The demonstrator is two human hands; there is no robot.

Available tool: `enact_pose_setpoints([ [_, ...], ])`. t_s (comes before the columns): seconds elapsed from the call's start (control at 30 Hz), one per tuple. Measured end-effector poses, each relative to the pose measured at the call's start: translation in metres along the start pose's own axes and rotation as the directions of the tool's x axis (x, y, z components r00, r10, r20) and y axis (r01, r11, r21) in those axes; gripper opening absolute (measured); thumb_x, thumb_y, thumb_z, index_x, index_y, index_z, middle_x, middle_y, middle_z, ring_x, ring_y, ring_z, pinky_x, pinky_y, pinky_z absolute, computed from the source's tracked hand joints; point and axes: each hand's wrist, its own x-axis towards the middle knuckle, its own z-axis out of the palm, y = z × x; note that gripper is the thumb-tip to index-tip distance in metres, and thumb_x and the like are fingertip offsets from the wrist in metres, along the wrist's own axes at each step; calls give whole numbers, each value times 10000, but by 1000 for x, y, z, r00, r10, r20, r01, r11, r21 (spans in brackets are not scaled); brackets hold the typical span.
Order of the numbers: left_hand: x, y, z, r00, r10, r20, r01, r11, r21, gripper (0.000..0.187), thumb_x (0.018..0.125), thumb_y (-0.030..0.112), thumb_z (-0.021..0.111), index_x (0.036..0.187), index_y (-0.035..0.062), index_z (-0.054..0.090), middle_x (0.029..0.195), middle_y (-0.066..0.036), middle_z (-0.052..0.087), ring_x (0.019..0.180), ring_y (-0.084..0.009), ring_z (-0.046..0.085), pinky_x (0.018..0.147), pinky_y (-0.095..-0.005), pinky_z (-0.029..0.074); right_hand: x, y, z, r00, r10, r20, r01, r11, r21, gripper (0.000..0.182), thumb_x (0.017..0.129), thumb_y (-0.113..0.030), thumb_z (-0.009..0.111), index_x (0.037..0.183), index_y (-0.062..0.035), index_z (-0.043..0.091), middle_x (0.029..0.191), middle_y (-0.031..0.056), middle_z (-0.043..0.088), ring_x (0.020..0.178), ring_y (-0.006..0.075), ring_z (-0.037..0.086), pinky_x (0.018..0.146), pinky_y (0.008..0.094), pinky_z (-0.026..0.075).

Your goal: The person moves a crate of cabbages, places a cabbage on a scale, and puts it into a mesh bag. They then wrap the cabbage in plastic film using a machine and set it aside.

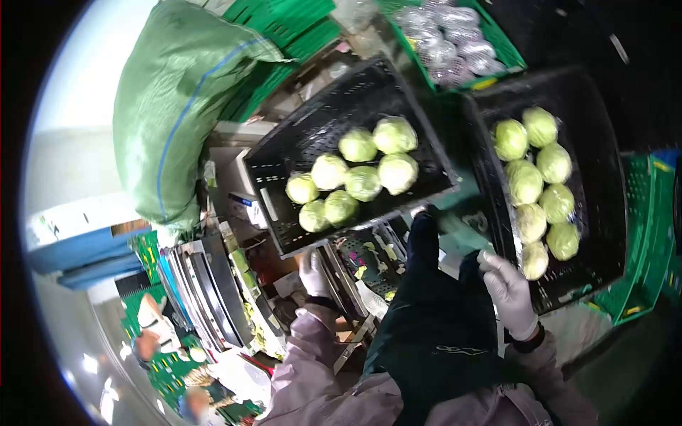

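My left hand point(313, 275), in a pale glove, is at the near rim of a black plastic crate point(323, 99), its fingers closed on the edge. Several film-wrapped cabbages point(363, 183) lie together in the near part of this crate. My right hand point(511, 298), also gloved, is beside the near left wall of a second black crate point(604, 192). Its fingers are apart and slightly bent, with nothing seen in them. That crate holds two rows of wrapped cabbages point(525, 183).
A green crate point(515, 60) of wrapped dark produce stands at the back. A full green sack point(160, 121) leans at the left by green crates point(288, 28). More green crates point(643, 241) lie right. Other people point(160, 330) are at lower left.
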Motion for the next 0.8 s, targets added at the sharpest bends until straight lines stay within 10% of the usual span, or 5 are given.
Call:
enact_pose_setpoints([
  [0.27, 240, -117, -39, 941, -106, -321, 217, 917, 334, 448, 863, 263, 618, 1168, -50, 522, 971, -176, 615, 914, -248, 590, 813, -326, 451, 239, 35, 93, 912, -374, -167, 147, 679, -719, 418, 863, -121, 583, 1239, 34, 491, 1244, 233, 512, 1127, 367, 504, 977, 382, 401],
  [0.33, 272, -145, -42, 921, -380, 86, 388, 876, -287, 390, 870, 263, 607, 1125, -27, 550, 857, -102, 619, 737, -188, 588, 677, -303, 467, 290, 86, 102, 852, -471, -228, 138, 623, -770, 446, 845, -198, 615, 1226, 9, 507, 1121, 235, 580, 1040, 362, 561, 916, 373, 439],
  [0.5, 288, -180, -23, 847, -401, 349, 505, 399, -765, 116, 878, 168, 590, 926, 85, 525, 733, -53, 558, 514, -159, 519, 422, -275, 407, 324, 80, 127, 862, 37, -505, -261, 887, -381, 241, 843, -192, 636, 1005, -15, 627, 693, 59, 607, 618, 158, 533, 597, 302, 426],
  [0.57, 289, -171, -29, 822, -472, 318, 569, 705, -424, 106, 900, 223, 556, 873, 124, 526, 649, -4, 521, 479, -141, 471, 396, -305, 350, 331, 94, 117, 891, 141, -432, -235, 957, -173, 277, 821, -240, 631, 990, -21, 648, 727, 173, 626, 684, 247, 615, 654, 332, 464],
  [0.8, 270, -60, -83, 705, -583, 404, 709, 600, -371, 273, 869, 162, 526, 613, 149, 431, 544, 18, 402, 456, -123, 375, 439, -269, 316, 265, -10, 96, 899, 97, -428, -223, 941, -256, 291, 805, -251, 649, 980, -19, 660, 759, 146, 664, 718, 243, 635, 686, 344, 480],
])
